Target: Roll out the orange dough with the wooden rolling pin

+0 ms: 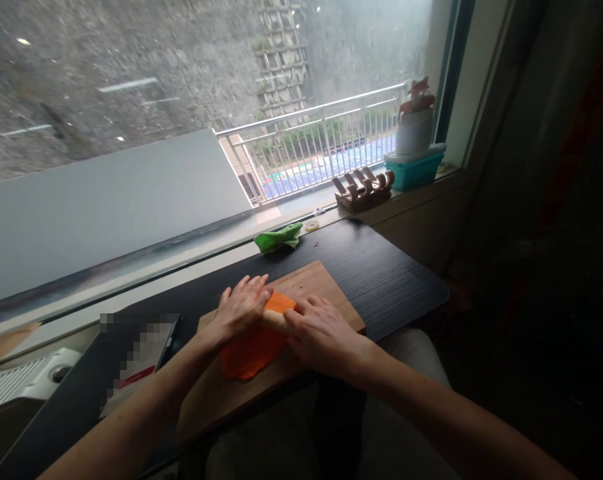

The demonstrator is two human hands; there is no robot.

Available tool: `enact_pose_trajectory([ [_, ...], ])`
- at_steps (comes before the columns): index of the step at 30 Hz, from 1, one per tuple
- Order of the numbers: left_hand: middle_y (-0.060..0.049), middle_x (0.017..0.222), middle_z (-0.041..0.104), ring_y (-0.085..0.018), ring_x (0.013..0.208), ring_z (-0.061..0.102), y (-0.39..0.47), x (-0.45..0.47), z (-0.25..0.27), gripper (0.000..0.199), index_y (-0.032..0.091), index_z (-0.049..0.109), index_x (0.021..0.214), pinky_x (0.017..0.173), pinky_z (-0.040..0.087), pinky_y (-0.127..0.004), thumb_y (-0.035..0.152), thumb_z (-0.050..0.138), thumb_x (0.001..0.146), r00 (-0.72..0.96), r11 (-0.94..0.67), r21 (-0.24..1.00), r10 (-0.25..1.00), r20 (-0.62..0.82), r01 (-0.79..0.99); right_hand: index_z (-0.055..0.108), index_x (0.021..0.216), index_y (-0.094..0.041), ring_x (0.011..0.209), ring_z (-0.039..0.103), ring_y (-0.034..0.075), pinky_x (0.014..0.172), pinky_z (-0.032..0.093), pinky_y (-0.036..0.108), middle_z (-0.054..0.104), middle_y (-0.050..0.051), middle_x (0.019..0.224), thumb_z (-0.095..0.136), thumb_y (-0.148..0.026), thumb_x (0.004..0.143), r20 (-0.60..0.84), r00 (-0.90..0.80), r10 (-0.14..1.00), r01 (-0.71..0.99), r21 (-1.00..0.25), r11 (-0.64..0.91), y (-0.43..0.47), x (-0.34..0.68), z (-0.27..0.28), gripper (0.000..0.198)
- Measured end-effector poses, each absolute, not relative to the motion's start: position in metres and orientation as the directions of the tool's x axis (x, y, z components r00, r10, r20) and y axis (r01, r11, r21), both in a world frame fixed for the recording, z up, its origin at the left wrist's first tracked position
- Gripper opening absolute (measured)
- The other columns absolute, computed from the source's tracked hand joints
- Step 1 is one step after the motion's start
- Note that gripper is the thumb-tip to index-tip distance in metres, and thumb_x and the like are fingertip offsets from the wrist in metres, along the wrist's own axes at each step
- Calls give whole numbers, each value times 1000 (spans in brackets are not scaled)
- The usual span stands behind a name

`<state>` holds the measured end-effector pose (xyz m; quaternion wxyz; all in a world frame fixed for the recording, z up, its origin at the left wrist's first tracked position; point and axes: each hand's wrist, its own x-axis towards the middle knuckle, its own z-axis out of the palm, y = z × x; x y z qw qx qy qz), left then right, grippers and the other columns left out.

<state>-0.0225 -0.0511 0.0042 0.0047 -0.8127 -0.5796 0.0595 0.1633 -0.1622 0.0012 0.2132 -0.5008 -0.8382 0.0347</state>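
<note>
A pale wooden rolling pin (276, 321) lies across a flat, bright orange sheet of dough or clay (254, 353). My left hand (244, 303) rests over the pin's left end with its fingers stretched out forward. At the other end, my right hand (324, 330) has its fingers curled round the pin. The orange sheet shows on both sides of the pin, and the hands cover parts of it. Under it is a wooden board (339, 300), set at an angle on the black table (386, 273). Both ends of the pin are hidden by my hands.
A green cloth (279, 238) and a roll of tape (312, 227) lie near the window. On the sill stand a rack with curved pieces (364, 190) and a teal box (414, 170) with a white jar (414, 130). A partly blurred flat item (141, 360) lies left of the board.
</note>
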Motion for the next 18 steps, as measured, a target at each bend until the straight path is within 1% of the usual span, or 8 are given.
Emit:
enact_pose_trajectory([
  [2,-3,151,28,-25,141,16,-51,-19,5,59,21,26,145,109,17,-54,45,8,94,311,-318,-86,946,-92,944,60,102,-15,96,50,20,86,37,34,61,9,101,46,-25,90,317,-391,864,828,-288,481,-163,163,0,22],
  [4,-2,152,27,-25,140,17,-40,-6,6,57,23,27,145,108,16,-57,43,9,95,313,-325,-90,941,-125,941,61,102,-14,97,50,21,86,38,34,60,9,103,45,-26,90,307,-353,884,841,-310,444,-160,166,-1,23],
  [7,-2,153,21,-28,140,18,-16,21,9,55,25,30,143,106,17,-60,43,10,95,336,-354,-72,923,-188,932,59,110,-14,98,50,22,85,38,34,60,8,101,46,-28,90,314,-278,908,868,-322,377,-155,175,-1,27],
  [10,-3,154,19,-29,139,19,-5,31,11,54,26,29,143,104,20,-61,41,11,96,365,-382,-53,909,-200,923,57,112,-17,97,50,21,84,38,34,61,7,99,47,-26,90,333,-238,912,886,-310,344,-155,178,-1,26],
  [12,-3,153,21,-29,139,20,-11,22,9,53,27,31,143,104,21,-61,40,12,95,394,-412,-73,901,-179,908,58,109,-17,95,51,21,84,38,34,60,7,99,46,-22,90,351,-240,905,894,-284,347,-160,173,-3,23],
  [14,-2,152,25,-27,140,19,-25,6,7,53,27,31,143,106,19,-58,39,12,95,391,-405,-84,909,-145,911,57,108,-16,93,51,21,83,38,35,60,8,99,45,-19,90,386,-267,883,891,-250,379,-166,165,-7,22],
  [18,-3,152,26,-23,141,17,-48,-17,5,57,23,21,147,110,14,-54,42,10,94,326,-330,-40,941,-94,943,55,109,-15,91,50,22,82,38,37,60,8,98,45,-13,87,464,-304,832,868,-226,443,-176,152,-16,23],
])
